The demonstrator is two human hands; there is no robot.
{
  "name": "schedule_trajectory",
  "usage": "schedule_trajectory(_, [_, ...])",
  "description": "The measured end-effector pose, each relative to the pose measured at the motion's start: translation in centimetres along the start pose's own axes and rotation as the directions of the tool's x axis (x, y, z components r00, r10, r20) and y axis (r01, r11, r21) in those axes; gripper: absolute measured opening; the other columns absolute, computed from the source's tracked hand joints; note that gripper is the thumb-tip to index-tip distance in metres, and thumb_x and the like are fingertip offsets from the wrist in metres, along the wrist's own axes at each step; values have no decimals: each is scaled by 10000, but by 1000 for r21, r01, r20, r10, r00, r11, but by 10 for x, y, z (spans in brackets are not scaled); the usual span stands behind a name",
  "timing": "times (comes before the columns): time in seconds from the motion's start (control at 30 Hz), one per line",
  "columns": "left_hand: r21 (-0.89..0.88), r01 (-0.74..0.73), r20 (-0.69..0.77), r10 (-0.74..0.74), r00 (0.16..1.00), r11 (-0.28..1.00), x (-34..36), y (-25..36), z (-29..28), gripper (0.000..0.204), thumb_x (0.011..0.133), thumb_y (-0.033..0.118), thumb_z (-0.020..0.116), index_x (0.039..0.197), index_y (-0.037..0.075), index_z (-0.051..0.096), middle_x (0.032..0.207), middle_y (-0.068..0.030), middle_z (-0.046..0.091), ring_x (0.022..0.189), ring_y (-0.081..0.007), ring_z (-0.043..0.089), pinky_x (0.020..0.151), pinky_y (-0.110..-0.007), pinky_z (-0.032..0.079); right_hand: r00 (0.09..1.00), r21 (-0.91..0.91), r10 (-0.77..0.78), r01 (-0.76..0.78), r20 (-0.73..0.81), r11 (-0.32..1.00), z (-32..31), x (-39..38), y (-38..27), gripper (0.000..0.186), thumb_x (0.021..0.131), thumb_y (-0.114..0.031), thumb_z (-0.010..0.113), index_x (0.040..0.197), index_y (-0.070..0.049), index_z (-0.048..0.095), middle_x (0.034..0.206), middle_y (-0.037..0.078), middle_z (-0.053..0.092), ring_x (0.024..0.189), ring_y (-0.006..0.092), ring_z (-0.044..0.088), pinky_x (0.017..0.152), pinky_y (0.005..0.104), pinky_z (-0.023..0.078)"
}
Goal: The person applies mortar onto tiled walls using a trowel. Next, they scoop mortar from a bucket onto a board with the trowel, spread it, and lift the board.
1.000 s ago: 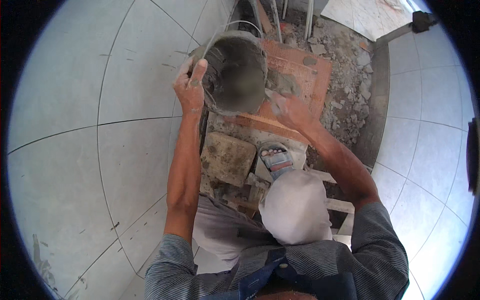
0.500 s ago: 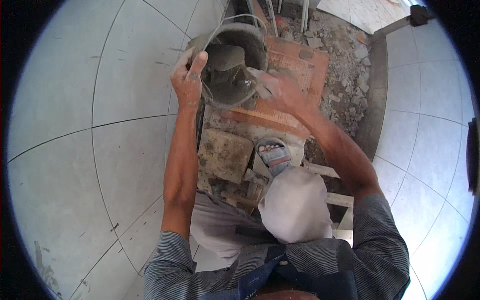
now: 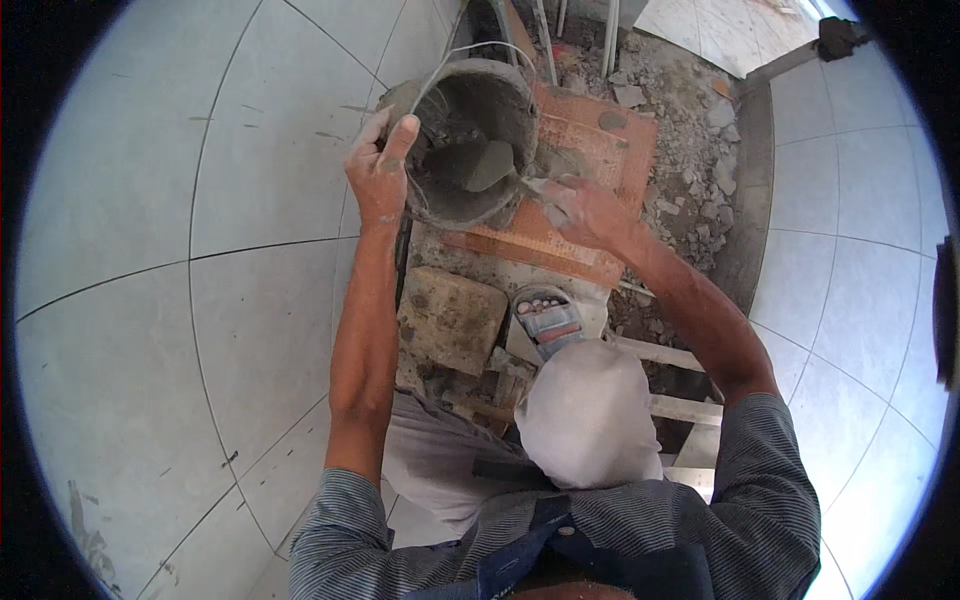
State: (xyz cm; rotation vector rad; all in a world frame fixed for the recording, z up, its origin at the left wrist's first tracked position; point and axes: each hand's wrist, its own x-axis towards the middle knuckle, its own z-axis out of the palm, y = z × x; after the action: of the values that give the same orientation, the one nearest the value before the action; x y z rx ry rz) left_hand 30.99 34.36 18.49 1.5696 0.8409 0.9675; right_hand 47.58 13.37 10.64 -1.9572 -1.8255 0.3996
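Note:
A grey, cement-smeared bucket (image 3: 508, 92) holds wet grey mortar (image 3: 446, 166). My left hand (image 3: 380, 172) is closed on the bucket's left rim, its thumb raised beside the thin wire handle (image 3: 441, 66). In my right hand (image 3: 588, 212) is a trowel (image 3: 493, 166), gripped near the bucket's right rim. The trowel's blade lies inside the bucket, flat and coated with mortar; its handle is mostly hidden by my fingers. Grey cement smudges mark both hands.
Beneath the bucket's right side lies an orange woven sack (image 3: 585, 125). Broken rubble (image 3: 700, 190) covers the ground beyond it. A dirty square block (image 3: 452, 318) sits by my sandalled foot (image 3: 548, 318). Large pale tiles (image 3: 270, 130) line the left, and more tiles (image 3: 845, 260) the right.
The trowel blade has swung from the bucket's far middle toward its right side, lower in the bucket. My right hand has shifted slightly right and nearer; my left hand keeps its hold.

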Motion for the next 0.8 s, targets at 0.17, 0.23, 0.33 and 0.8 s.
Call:
schedule_trajectory(0.17, [66,-31,38,29,999,997,-2,8,3,497,772,379,700,1005,-53,625,931,-82,620,874,-157,550,782,-284,433,989,114,140,-143,37,983,-30,23,-37,453,813,-141,536,1260,-127,467,966,202,582,847,369,583,711,447,474])
schedule_trajectory(0.23, [76,-21,15,20,1000,997,-3,-2,-2,502,773,379,698,1003,-60,622,936,-94,622,879,-170,554,788,-290,434,993,63,104,-107,52,992,-13,16,-28,448,813,-134,533,1256,-124,469,962,201,581,852,372,583,712,443,477])
schedule_trajectory(0.33, [121,-66,-8,67,998,990,1,-11,-6,506,770,376,699,997,-69,618,937,-120,624,885,-195,564,795,-304,436,1000,82,-1,4,-30,997,-13,-1,-29,442,832,-182,520,1264,-122,445,805,229,596,716,405,584,625,473,468])
schedule_trajectory(0.8, [399,-345,255,259,932,849,-4,33,29,444,777,356,690,972,-39,635,909,-171,631,825,-281,604,761,-334,456,954,-156,1,-50,-300,987,45,8,-10,310,804,-93,506,1091,17,478,910,292,566,783,416,572,709,451,443])
